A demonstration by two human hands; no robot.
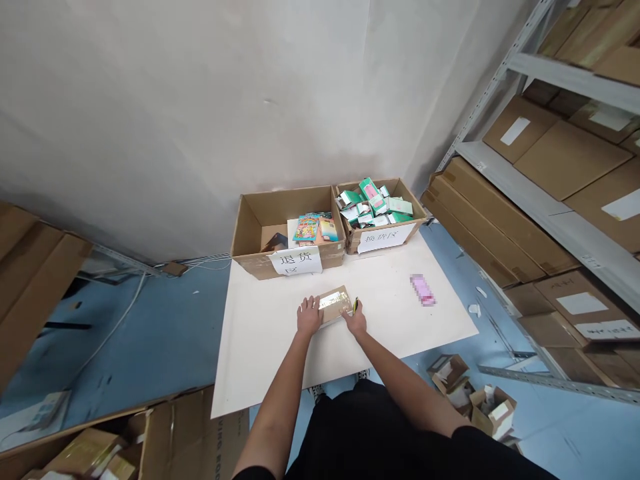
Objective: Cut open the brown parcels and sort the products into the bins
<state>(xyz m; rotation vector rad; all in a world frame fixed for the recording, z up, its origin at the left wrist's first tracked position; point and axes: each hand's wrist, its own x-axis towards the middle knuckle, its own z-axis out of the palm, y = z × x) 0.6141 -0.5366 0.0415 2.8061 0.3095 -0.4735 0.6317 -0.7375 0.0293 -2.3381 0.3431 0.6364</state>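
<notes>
A small cardboard box (334, 303) with clear tape and a shiny pale label lies flat on the white table (260, 347). My left hand (309, 315) holds its left end, with the thumb along the near side. At the right end, my right hand (355, 320) is closed around a yellow-and-black box cutter (355, 306), and its fingers touch the box corner. The cutter's blade is too small to make out.
Behind stand two open cartons: a left carton (260, 267) with colourful booklets and a right carton (353, 241) with green-and-white boxes. A pixelated pink item (423, 290) lies on the right of the table. A loaded shelf rack (545, 200) flanks the right; opened boxes (493, 408) sit on the floor.
</notes>
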